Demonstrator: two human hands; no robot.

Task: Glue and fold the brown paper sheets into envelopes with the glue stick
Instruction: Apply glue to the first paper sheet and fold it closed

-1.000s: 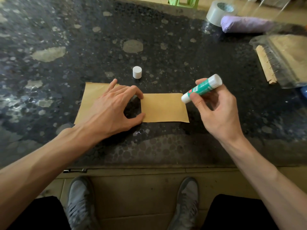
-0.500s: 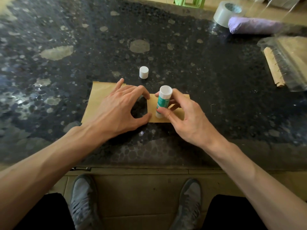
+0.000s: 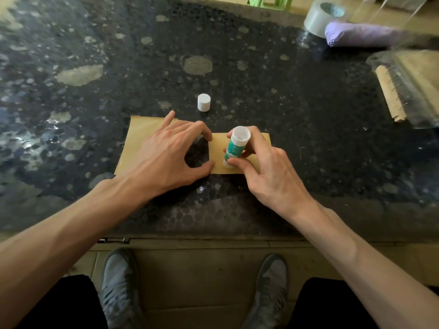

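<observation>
The left hand (image 3: 164, 160) lies spread on the brown paper (image 3: 140, 138), pinning it to the dark bench (image 3: 297, 115). The right hand (image 3: 266, 169) pinches the glue stick (image 3: 236, 148), tip down on the paper, its cap (image 3: 203, 102) standing just behind.

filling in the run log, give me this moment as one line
phase: gluing | left hand: presses brown paper sheet flat | right hand: holds glue stick, tip down on sheet | cap: off, standing behind sheet

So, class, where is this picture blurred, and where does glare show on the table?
Head view: sharp around the glue stick and brown paper; blur smears the far corners, including the tape roll; glare glints on the dark table at left.
</observation>
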